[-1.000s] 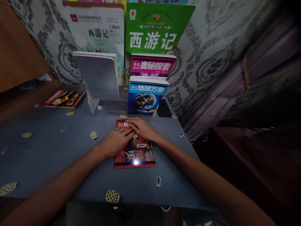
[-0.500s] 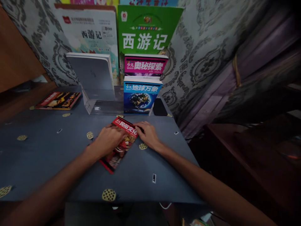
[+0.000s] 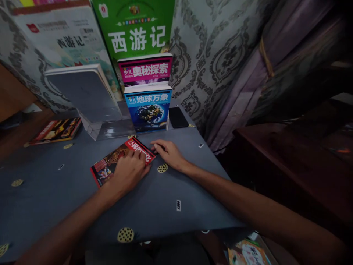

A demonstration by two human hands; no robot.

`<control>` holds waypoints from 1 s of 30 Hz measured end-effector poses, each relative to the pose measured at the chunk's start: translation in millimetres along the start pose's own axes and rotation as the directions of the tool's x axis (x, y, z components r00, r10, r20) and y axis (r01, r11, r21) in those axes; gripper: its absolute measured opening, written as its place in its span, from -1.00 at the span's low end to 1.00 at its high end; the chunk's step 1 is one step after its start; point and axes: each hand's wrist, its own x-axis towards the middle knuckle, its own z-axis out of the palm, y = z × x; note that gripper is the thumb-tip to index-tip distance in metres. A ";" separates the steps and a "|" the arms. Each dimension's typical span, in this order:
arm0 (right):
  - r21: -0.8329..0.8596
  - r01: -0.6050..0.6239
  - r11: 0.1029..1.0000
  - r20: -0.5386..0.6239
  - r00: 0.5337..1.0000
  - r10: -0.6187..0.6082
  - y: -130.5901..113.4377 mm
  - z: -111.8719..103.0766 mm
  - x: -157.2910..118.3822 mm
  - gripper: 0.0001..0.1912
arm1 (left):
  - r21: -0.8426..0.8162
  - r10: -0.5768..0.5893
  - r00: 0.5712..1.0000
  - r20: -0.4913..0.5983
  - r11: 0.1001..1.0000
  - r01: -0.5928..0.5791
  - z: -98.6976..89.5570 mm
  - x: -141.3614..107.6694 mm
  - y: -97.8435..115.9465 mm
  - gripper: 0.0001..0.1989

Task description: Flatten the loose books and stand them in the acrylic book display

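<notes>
A red and black book (image 3: 110, 159) with white Chinese characters lies flat and slanted on the grey-blue tablecloth. My left hand (image 3: 130, 167) rests on its cover, fingers stretched out, hiding the middle and part of the title. Just off the book's right corner is my right hand (image 3: 169, 152), its fingers loosely bent and apart, with nothing visible in them. Behind the hands, a blue book (image 3: 149, 110) with a globe stands on a clear plastic stand (image 3: 116, 129), in front of a pink book (image 3: 145, 70) and a green book (image 3: 135, 31).
On the stand's left side, a grey-backed book (image 3: 82, 94) leans before a pale book (image 3: 62, 40). Another dark-and-red book (image 3: 56, 130) lies at the far left. A black phone (image 3: 178, 117) sits right of the stand. Purple curtain (image 3: 237, 88) and patterned wallpaper are behind.
My view has shifted and tilted. The red book has turned on the table, its near end swinging left, with my left hand still on it. My right hand stays near its right corner.
</notes>
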 end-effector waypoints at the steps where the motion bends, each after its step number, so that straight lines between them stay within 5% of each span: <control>1: 0.032 -0.004 0.999 -0.005 1.000 0.004 1.1 -0.2 0.2 -0.71 | 0.004 -0.010 1.000 0.001 1.000 0.010 0.6 1.2 1.7 -0.71; 18: 0.115 -0.060 0.992 0.001 0.998 0.060 -4.8 -8.1 2.4 -0.71 | 0.042 -0.002 0.990 -0.139 0.999 0.008 11.1 3.0 2.4 -0.68; 30: 0.104 -0.061 0.993 0.004 0.998 0.061 -6.8 -8.6 0.9 -0.72 | -0.002 -0.006 0.996 -0.085 1.000 0.005 10.0 2.9 2.2 -0.66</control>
